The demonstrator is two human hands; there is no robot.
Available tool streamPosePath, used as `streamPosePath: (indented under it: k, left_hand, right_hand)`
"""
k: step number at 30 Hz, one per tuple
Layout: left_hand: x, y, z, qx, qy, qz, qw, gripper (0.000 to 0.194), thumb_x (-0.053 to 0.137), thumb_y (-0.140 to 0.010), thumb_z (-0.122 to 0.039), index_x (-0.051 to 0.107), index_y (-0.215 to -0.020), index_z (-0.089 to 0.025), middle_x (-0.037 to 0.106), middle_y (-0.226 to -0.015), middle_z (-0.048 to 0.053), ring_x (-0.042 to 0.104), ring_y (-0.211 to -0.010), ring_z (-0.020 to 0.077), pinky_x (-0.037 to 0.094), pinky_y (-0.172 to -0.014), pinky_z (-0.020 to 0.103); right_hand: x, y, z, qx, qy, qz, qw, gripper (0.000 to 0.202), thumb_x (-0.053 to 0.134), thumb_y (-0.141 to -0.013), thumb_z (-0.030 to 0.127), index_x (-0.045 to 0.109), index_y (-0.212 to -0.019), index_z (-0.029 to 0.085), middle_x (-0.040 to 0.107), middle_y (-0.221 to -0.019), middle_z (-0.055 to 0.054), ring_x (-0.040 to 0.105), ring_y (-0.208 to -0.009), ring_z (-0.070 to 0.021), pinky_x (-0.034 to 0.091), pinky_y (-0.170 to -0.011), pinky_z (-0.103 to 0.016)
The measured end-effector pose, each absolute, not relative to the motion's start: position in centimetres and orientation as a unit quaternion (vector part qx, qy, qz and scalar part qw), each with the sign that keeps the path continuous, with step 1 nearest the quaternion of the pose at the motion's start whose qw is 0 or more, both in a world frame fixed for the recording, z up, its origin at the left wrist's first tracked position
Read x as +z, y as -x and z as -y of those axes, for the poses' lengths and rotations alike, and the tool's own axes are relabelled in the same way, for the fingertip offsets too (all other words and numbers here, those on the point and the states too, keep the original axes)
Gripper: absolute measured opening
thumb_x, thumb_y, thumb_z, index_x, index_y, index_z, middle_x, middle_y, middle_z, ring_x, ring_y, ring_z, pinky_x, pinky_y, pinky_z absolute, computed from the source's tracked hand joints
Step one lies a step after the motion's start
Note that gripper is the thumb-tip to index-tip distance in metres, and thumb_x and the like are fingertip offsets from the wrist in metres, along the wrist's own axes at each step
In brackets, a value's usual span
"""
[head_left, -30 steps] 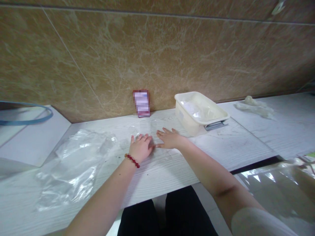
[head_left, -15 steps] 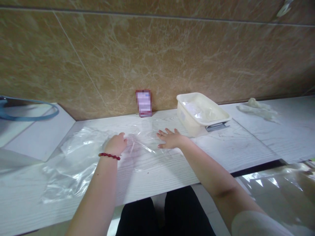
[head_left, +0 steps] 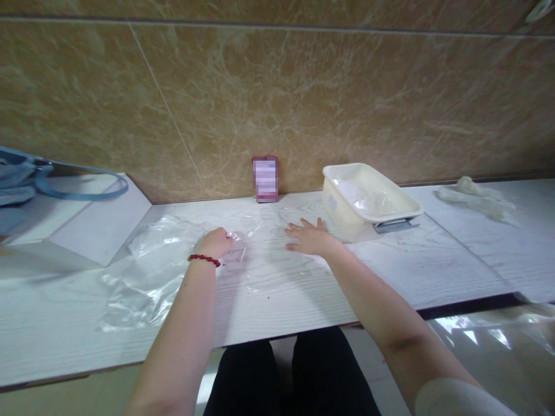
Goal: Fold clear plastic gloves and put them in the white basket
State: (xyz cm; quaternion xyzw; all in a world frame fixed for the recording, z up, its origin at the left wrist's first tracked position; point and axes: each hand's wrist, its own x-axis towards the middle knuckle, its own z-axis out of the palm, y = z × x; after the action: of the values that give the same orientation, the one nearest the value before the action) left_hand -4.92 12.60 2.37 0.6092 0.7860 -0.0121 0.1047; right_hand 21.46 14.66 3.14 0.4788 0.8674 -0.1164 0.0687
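Observation:
A thin clear plastic bag (head_left: 255,254) lies flat on the white wood-grain table between my hands. My left hand (head_left: 217,242), with a red bead bracelet at its wrist, is closed on the left edge of this bag. My right hand (head_left: 307,237) rests on the right part of the bag, palm down with its fingers spread. More crumpled clear bags (head_left: 147,289) lie to the left of my left hand, partly under my forearm. A cream plastic box (head_left: 347,211) holding clear plastic stands just right of my right hand.
A phone (head_left: 266,180) leans upright against the brown marble wall. At the left sits a white box (head_left: 104,225) with a blue strap (head_left: 82,195) over it. Crumpled translucent plastic (head_left: 477,197) lies far right. The table's front edge is near my legs.
The view has shifted left, showing more of the blue item. My left hand's fingers have closed on the bag's edge. My right hand remains spread on the bag.

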Motion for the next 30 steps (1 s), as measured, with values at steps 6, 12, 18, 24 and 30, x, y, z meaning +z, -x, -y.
streamPosePath:
  k: [6, 12, 18, 24, 30]
  left_hand:
    - [2.7, 4.6, -12.6, 0.095, -0.589, -0.790, 0.141, 0.022, 0.045, -0.068, -0.031, 0.057, -0.081, -0.017, 0.065, -0.084, 0.007, 0.059, -0.077, 0.0198, 0.042, -0.064, 0.026]
    - [3.1, 3.5, -12.2, 0.279, -0.560, -0.726, 0.285, 0.026, 0.051, -0.064, -0.041, 0.056, -0.073, -0.016, 0.061, -0.066, 0.003, 0.058, -0.061, 0.0147, 0.044, -0.054, 0.023]
    - [2.7, 1.4, -11.9, 0.337, -0.576, -0.652, 0.360, 0.026, 0.054, -0.062, -0.038, 0.061, -0.072, -0.015, 0.060, -0.063, 0.001, 0.055, -0.057, 0.0125, 0.043, -0.053, 0.023]
    - [2.0, -0.3, -11.8, 0.288, -0.649, -0.633, 0.309, 0.022, 0.049, -0.064, -0.032, 0.064, -0.069, -0.015, 0.060, -0.057, 0.000, 0.055, -0.057, 0.0143, 0.041, -0.055, 0.024]
    - [1.4, -1.2, -11.9, 0.295, -0.615, -0.651, 0.333, 0.015, 0.048, -0.063, -0.023, 0.056, -0.074, -0.017, 0.061, -0.066, 0.002, 0.057, -0.062, 0.0155, 0.044, -0.060, 0.026]
  right_hand:
    - [1.9, -19.7, -14.4, -0.058, -0.418, -0.901, -0.100, 0.044, 0.039, -0.080, 0.050, 0.048, -0.117, 0.029, 0.038, -0.132, -0.002, 0.025, -0.123, -0.0257, 0.013, -0.098, -0.053]
    - [1.4, -17.5, -13.5, -0.101, -0.341, -0.904, -0.236, 0.034, 0.043, -0.081, 0.035, 0.052, -0.109, 0.018, 0.056, -0.106, -0.008, 0.046, -0.102, -0.0170, 0.031, -0.092, -0.034]
    - [1.3, -16.4, -13.0, -0.149, -0.330, -0.889, -0.282, 0.043, 0.048, -0.077, 0.024, 0.040, -0.118, 0.018, 0.050, -0.115, -0.008, 0.042, -0.108, -0.0174, 0.031, -0.092, -0.034]
    - [0.3, -16.0, -13.8, -0.167, -0.336, -0.890, -0.261, 0.055, 0.053, -0.069, 0.017, 0.036, -0.121, 0.016, 0.053, -0.113, -0.007, 0.039, -0.110, -0.0182, 0.031, -0.092, -0.033]
    - [0.2, -16.1, -14.0, -0.147, -0.322, -0.897, -0.265, 0.044, 0.050, -0.070, 0.012, 0.046, -0.113, 0.018, 0.053, -0.109, -0.006, 0.042, -0.105, -0.0177, 0.030, -0.090, -0.033]
